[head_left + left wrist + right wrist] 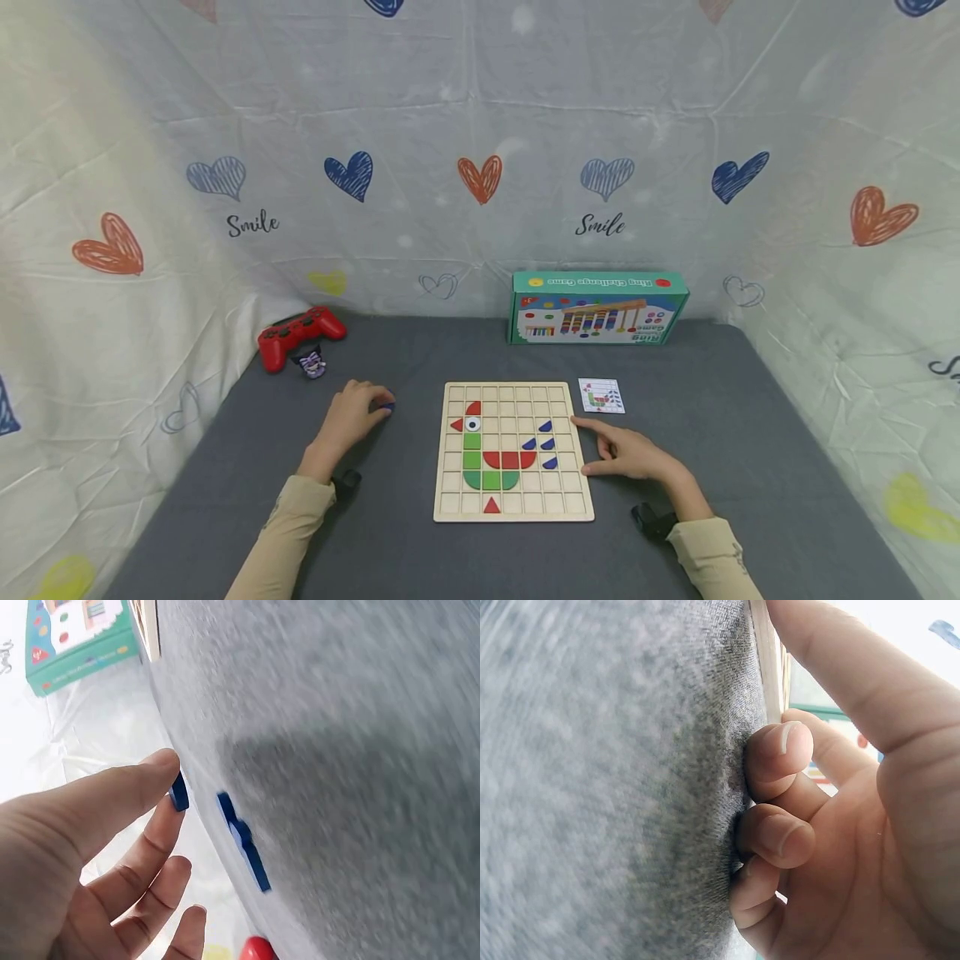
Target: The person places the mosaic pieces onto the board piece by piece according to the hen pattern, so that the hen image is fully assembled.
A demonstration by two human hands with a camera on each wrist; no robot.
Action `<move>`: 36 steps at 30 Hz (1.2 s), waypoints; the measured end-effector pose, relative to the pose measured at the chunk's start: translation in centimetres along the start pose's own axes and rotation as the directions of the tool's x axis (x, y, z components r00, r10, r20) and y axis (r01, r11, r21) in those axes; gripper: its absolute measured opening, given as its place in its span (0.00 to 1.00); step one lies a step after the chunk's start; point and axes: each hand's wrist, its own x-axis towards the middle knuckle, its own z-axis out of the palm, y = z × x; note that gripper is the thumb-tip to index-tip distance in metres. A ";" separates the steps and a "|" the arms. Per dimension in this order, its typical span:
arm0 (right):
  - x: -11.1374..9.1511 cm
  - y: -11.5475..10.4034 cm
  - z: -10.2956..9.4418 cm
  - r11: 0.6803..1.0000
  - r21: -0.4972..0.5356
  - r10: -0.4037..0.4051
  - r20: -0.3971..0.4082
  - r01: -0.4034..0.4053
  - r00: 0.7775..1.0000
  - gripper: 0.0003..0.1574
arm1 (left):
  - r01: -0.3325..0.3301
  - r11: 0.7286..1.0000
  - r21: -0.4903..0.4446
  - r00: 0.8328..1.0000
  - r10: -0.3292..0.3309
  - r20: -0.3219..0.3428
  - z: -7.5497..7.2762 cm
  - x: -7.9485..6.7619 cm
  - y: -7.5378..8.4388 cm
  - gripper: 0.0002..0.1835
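My left hand (352, 421) pinches a small blue wooden piece (178, 793) between thumb and forefinger, left of the board and above the table. In the left wrist view, more blue pieces (244, 841) lie on the cloth close by. The wooden grid board (551, 500) holds a bird-like figure of green, red and blue pieces with a white-and-blue eye (472, 424). My right hand (630, 452) touches the board's right edge with its outstretched forefinger and thumb, set apart. In the right wrist view its other fingers (776, 836) are bent against the cloth.
A picture card (602, 396) lies beyond the board's right corner. Behind it stands a green game box (597, 308). A red game controller (300, 335) and a small dark figure (311, 362) lie at the back left of the grey cloth-covered table (390, 558).
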 end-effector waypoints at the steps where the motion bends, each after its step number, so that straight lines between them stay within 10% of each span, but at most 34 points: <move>1: 0.0 0.0 0.0 1.000 0.001 0.001 0.001 -0.001 1.000 0.48 | -0.005 1.000 0.001 1.000 0.005 -0.001 0.0 0.0 0.3 0.08; 30: 0.0 0.0 0.1 1.000 -0.003 0.000 0.000 0.000 1.000 0.48 | -0.117 0.992 -0.046 0.992 0.115 -0.046 2.2 0.8 6.0 0.08; 36: 0.0 0.0 0.1 1.000 -0.006 0.008 0.002 -0.008 1.000 0.48 | -0.102 0.993 -0.059 0.994 0.103 0.026 2.5 1.2 7.1 0.08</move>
